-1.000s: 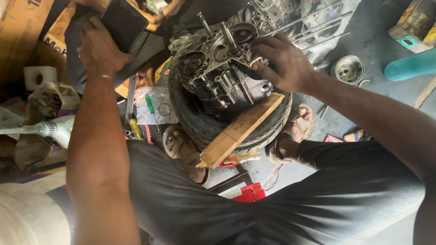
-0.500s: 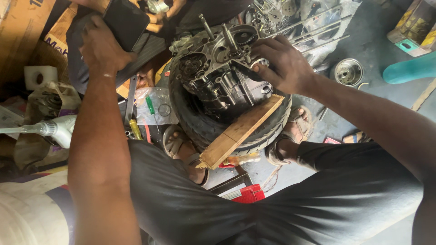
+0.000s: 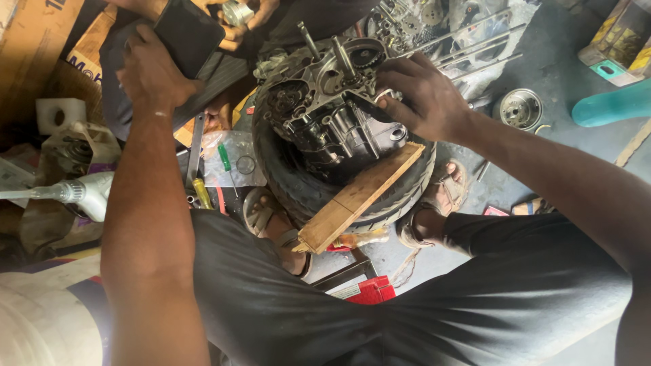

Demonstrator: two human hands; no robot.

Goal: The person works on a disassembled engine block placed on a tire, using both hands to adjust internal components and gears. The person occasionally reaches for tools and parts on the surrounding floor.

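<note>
A greasy metal engine case (image 3: 325, 115) with upright shafts lies on a black tyre (image 3: 298, 190), and a wooden plank (image 3: 359, 196) lies across the tyre's near side. My right hand (image 3: 420, 95) grips the case's right rim, with the fingertips pressed on the metal. My left hand (image 3: 152, 71) reaches far left, its fingers curled over the edge of a black flat object (image 3: 186, 30). Another person's hands (image 3: 241, 17) hold a small metal part just beyond that object.
Screwdrivers (image 3: 200, 190) and a clear plastic bag lie left of the tyre. A round metal part (image 3: 521, 108) and long rods (image 3: 468, 41) lie at the back right. My sandalled feet (image 3: 434, 210) flank the tyre. Cardboard boxes (image 3: 34, 41) stand at the left, and a red box (image 3: 369, 291) is near my lap.
Both hands stay where they were. My left hand shifts only slightly on the black flat object, and my right hand keeps its grip on the engine case.
</note>
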